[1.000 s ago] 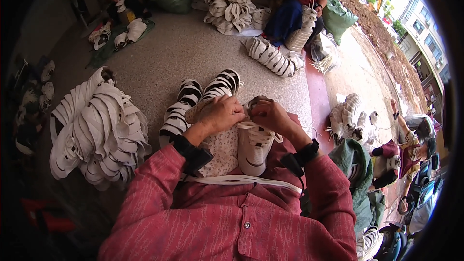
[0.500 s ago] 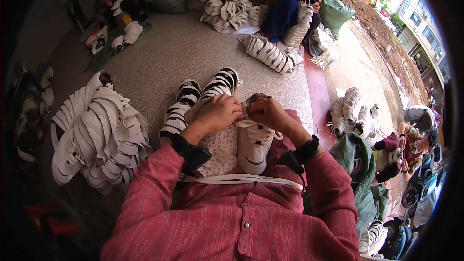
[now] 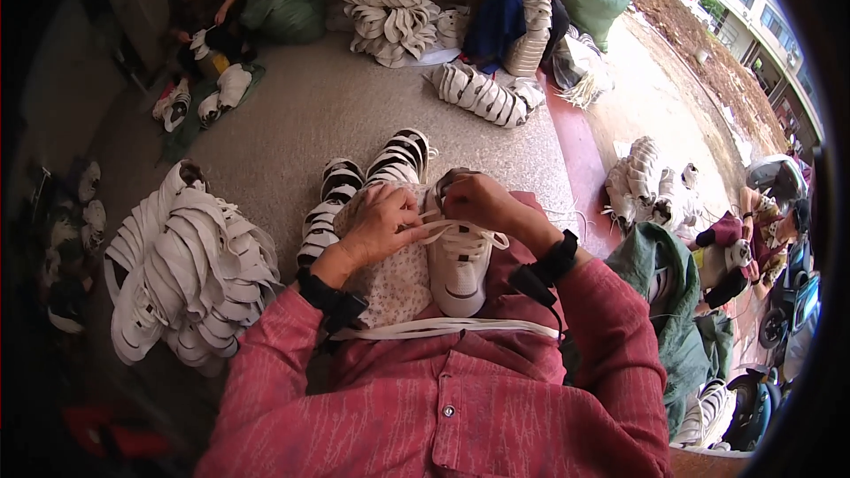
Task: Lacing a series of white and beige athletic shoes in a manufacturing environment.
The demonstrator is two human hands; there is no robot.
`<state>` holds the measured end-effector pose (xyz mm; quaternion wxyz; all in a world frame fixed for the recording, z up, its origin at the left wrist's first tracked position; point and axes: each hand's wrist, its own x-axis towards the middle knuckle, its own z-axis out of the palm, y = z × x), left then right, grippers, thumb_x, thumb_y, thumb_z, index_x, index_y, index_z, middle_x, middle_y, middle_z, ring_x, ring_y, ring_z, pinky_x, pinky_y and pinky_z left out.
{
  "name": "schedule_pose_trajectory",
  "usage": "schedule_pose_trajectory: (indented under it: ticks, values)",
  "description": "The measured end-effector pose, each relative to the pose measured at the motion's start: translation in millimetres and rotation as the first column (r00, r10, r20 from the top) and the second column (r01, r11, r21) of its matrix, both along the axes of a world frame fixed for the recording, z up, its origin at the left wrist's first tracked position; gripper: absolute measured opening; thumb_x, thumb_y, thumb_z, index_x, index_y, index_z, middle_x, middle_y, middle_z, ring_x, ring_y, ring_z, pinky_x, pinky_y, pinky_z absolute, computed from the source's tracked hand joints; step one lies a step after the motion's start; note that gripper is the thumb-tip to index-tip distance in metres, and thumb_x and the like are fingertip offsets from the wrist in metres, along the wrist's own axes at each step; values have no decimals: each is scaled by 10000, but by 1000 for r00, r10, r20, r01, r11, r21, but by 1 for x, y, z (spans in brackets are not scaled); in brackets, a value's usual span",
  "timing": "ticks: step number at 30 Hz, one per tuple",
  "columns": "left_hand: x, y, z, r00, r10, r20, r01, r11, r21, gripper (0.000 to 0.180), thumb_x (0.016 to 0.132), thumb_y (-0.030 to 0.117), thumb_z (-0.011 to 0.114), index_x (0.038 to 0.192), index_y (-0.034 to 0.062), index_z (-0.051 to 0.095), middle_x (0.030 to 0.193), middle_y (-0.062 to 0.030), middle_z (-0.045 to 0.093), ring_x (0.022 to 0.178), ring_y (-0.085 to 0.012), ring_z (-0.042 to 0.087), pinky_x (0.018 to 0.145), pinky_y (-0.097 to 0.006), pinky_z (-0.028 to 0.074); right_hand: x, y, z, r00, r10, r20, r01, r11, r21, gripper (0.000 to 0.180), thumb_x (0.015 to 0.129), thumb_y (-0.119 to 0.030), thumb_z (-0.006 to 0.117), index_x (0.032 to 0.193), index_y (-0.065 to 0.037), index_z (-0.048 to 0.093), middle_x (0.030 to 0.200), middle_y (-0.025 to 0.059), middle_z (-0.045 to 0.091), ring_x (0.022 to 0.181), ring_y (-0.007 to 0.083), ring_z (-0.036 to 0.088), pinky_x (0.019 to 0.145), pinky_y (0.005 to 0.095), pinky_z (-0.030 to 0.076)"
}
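Seated figure in a red shirt, viewed from above, working over a speckled grey concrete floor (image 3: 292, 124) that runs out to a red-painted edge strip (image 3: 580, 146) and, beyond it, bare ground at the right. A white shoe (image 3: 459, 261) lies on the person's lap, toe toward the body, resting on a pale patterned cloth (image 3: 390, 279). The left hand (image 3: 376, 228) is closed with its fingertips pinched on the white lace (image 3: 460, 232) at the shoe's near side; the right hand (image 3: 482, 202) is curled over the shoe's far end, fingers together, also gripping the lace. A flat white band (image 3: 443, 329) crosses the lap just below the shoe. On the floor directly ahead of the hands stand two black-and-white striped shoes (image 3: 367, 181), side by side. To the left sits a large heap of white shoe parts (image 3: 181, 274); a second heap (image 3: 390, 9) lies farther off, next to a row of white shoes (image 3: 482, 93). Two other people sit at the far side, one at left by a green sack (image 3: 283, 0), one at centre-right beside another green sack (image 3: 593, 0). More shoes and a green cloth (image 3: 673, 301) crowd the right margin.
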<state>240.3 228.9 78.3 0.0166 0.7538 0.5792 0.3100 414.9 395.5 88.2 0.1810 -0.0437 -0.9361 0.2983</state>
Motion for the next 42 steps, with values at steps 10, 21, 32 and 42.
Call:
schedule_pose_trajectory:
  ticks: [10, 21, 32, 42]
  values:
    - [1, 27, 24, 973, -95, 209, 129, 980, -151, 161, 750, 248, 734, 762, 91, 703, 907, 8, 581, 928, -193, 516, 890, -344, 389, 83, 35, 27, 932, -340, 128, 364, 876, -316, 112, 769, -99, 673, 803, 8, 682, 731, 91, 662, 662, 158, 615, 619, 303, 494]
    - [6, 30, 24, 986, -146, 87, 162, 959, -231, 269, 704, 322, 775, 817, 94, 688, 949, -23, 563, 987, -216, 513, 929, -369, 353, 104, 39, -18, 768, -638, 51, 640, 766, -66, 172, 763, -51, 627, 925, -64, 684, 872, 131, 654, 801, 300, 641, 714, 379, 507]
    - [19, 13, 46, 974, -197, -110, 176, 968, -180, 269, 616, 186, 816, 785, 87, 631, 952, -43, 561, 975, -248, 526, 888, -363, 394, 94, -15, 16, 975, -156, 158, 145, 987, 74, 213, 747, -116, 674, 959, -115, 651, 925, 102, 567, 841, 291, 600, 726, 388, 488]
    - [19, 3, 43, 969, -137, 205, 210, 893, -398, 231, 794, 221, 723, 852, 25, 615, 785, -92, 617, 685, -264, 600, 621, -334, 468, 98, -9, 4, 973, -77, 218, 22, 970, 244, 208, 727, -193, 697, 914, -111, 662, 733, 113, 640, 735, 305, 647, 643, 424, 492]
